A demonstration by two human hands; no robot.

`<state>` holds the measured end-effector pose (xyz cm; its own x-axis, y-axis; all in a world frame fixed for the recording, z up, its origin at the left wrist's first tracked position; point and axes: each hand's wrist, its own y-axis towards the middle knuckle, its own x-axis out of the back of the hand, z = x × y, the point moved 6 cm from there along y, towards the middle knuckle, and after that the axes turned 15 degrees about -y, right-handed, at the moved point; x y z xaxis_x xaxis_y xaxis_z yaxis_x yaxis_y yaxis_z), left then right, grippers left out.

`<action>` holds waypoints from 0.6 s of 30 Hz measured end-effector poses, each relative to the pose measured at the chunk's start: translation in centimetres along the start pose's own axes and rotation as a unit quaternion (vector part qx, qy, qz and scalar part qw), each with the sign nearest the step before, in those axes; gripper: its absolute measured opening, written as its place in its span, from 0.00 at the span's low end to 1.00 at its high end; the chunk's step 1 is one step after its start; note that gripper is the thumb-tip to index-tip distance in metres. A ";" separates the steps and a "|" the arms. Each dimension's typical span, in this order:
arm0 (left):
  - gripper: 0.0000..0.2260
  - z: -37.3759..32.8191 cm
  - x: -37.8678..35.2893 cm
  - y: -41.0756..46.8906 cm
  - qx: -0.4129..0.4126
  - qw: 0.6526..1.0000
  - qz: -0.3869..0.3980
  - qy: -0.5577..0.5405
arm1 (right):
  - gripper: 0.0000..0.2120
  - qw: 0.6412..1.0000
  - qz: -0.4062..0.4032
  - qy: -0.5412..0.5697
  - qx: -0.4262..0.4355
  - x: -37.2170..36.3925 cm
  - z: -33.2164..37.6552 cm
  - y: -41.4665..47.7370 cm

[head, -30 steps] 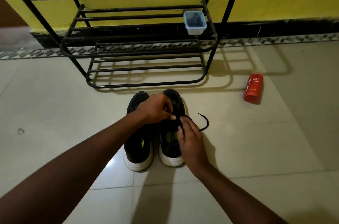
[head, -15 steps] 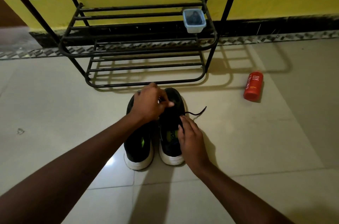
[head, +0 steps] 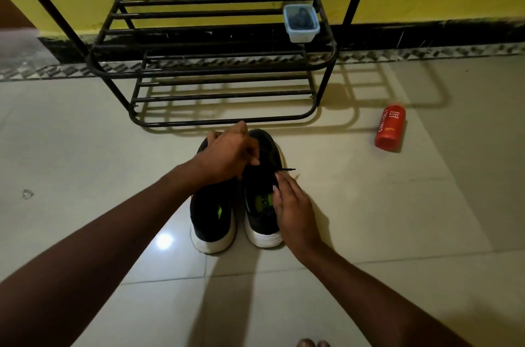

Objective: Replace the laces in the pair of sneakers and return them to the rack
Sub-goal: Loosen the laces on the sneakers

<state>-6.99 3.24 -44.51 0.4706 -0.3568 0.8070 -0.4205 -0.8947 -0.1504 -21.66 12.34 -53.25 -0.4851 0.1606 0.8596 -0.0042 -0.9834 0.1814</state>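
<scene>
1. The left hand (head: pixel 227 156) is curled, its thumb and fingertips pinching the lace (head: pixel 287 169) above the front of the right sneaker (head: pixel 260 221); the right hand (head: pixel 294 211) lies with relaxed, straight fingers against that sneaker's outer side, gripping nothing.
2. What has changed: 1 second ago a long curved tail of lace lay on the floor (head: pixel 383 219) just beyond the right hand's fingertips; half a second ago it was shorter and straighter; now only a short stub pokes out past those fingertips; over the same time the left hand has drawn further from the person, towards the rack (head: pixel 227 123).
3. My reading: the left hand's pull is drawing the lace through an eyelet while the right hand steadies the sneaker; the tail looks about to slip through, so this seems to be the old lace coming out; the task is at an early stage.
4. The left sneaker (head: pixel 213 219) stands touching or just beside the right one, under the left forearm; how it is laced is too dark to tell.
5. Beyond the left hand, the rack carries a small container (head: pixel 301 24) of something dark; a red bottle (head: pixel 389 127) lies well out from the right hand.
</scene>
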 end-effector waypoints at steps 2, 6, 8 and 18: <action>0.02 -0.3 0.7 -0.1 -0.012 0.981 -0.036 -0.192 | 0.24 1.000 -0.002 0.001 -0.007 0.1 -0.1 -0.1; 0.07 -0.9 1.9 -0.9 0.035 0.809 -0.111 -0.576 | 0.25 1.000 -0.001 0.003 -0.005 0.4 0.1 -0.1; 0.07 -0.2 2.5 -1.1 0.050 0.776 -0.152 -0.610 | 0.25 1.000 0.002 0.003 -0.003 0.5 0.1 -0.1; 0.36 0.4 -1.8 -2.0 0.041 0.986 0.108 0.119 | 0.23 1.000 0.008 0.009 -0.024 0.8 0.2 0.2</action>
<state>-6.71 5.55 -45.92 0.1777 -0.4764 0.8611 -0.4228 -0.8271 -0.3703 -21.93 12.29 -52.42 -0.5017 0.1430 0.8531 -0.0372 -0.9889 0.1439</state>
